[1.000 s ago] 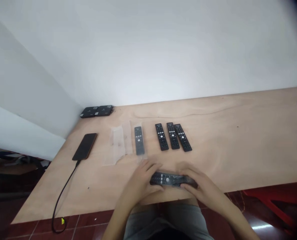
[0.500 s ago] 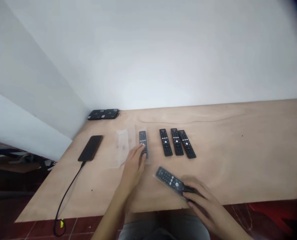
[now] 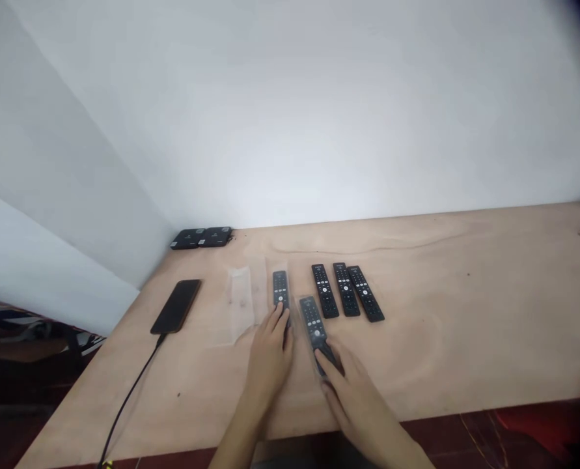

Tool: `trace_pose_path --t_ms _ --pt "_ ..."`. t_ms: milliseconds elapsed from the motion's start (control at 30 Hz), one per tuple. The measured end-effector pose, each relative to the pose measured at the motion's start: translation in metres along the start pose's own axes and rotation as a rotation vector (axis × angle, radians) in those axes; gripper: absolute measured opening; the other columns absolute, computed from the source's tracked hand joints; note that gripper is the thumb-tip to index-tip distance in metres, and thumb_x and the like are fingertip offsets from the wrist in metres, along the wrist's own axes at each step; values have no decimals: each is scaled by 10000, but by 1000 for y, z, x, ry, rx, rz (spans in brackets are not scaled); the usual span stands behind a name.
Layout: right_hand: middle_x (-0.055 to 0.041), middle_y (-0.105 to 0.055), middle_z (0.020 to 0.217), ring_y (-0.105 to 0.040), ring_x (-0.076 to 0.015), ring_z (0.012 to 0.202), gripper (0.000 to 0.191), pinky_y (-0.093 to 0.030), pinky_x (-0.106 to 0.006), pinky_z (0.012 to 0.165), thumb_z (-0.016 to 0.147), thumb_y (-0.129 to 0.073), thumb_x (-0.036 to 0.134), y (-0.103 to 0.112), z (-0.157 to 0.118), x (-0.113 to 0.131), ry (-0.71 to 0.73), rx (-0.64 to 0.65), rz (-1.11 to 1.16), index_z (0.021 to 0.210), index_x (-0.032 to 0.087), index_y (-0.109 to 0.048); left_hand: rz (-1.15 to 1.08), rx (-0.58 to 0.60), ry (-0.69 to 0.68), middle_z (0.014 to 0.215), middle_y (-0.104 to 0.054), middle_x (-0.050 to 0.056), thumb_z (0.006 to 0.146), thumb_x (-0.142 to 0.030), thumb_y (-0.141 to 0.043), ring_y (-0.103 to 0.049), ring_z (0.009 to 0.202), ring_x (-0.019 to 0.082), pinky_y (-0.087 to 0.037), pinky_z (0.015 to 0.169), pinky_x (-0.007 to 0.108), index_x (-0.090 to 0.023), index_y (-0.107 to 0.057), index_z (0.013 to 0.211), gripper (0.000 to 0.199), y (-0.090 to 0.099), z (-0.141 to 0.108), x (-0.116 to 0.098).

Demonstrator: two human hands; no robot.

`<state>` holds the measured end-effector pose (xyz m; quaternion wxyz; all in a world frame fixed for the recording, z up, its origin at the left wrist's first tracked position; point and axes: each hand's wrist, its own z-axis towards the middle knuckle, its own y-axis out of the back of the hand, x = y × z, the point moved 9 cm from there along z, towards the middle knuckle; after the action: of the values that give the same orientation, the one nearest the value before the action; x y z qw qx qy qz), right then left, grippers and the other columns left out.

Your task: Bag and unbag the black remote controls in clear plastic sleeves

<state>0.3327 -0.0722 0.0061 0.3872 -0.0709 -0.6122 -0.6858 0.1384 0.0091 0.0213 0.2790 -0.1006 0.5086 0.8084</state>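
My left hand rests over the lower end of a black remote control in a clear plastic sleeve, its fingers on the sleeve. My right hand grips the lower end of a second sleeved black remote, which lies tilted just right of the first. Its far end points up the table. To the right, three unwrapped black remotes lie side by side, nearly touching. Loose clear plastic sleeves lie left of my left hand.
The plywood table meets a white wall at the back. A black smartphone with a black cable lies at the left, and two flat black devices sit in the far corner.
My right hand has swung its sleeved remote from a diagonal near the table's front to a more upright position beside the other. My left hand has stayed on its remote. The view has tilted slightly.
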Motion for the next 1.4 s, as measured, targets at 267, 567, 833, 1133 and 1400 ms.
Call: trace_pose_path --t_ms 267,567,833,1133,1400 --pt "-182 -453 1785 -509 -389 1600 656 -539 -582 1238 1102 -500 156 -38 71 9 -8 -88 -116 1747 271 -452 -99 -146 19 1243 -809 112 1044 -199 -617 -776 1186 306 -688 1029 557 -234 -821 1109 217 13 -7 5" --pt "-98 -431 1818 -548 -423 1534 727 -517 -592 1192 1065 -499 156 -47 96 6 -76 -76 -215 1772 300 -414 -109 -101 42 1089 -746 77 968 -94 -591 -738 1019 288 -660 894 472 -243 -768 1079 256 13 0 -1" --pt "-112 -580 1707 -619 -453 1392 706 -522 -626 1129 1048 -525 178 -51 99 0 -131 -81 -222 1733 343 -491 -96 -107 32 1078 -754 81 941 -48 -575 -735 1023 297 -664 887 482 -241 -794 1067 318 10 0 1" --pt "-117 -660 1514 -613 -343 1328 457 -533 -511 1125 1059 -464 110 -21 89 6 -70 -258 18 1432 273 -672 -132 -118 42 1005 -745 76 965 -102 -570 -716 989 297 -628 882 479 -234 -761 982 234 14 -1 1" --pt "-102 -728 1382 -637 -293 1257 595 -551 -460 1085 896 -420 -43 -11 84 -8 -46 -337 199 1321 234 -730 -183 -149 77 920 -708 62 980 -57 -477 -700 900 259 -588 824 404 -224 -684 884 283 18 -5 12"
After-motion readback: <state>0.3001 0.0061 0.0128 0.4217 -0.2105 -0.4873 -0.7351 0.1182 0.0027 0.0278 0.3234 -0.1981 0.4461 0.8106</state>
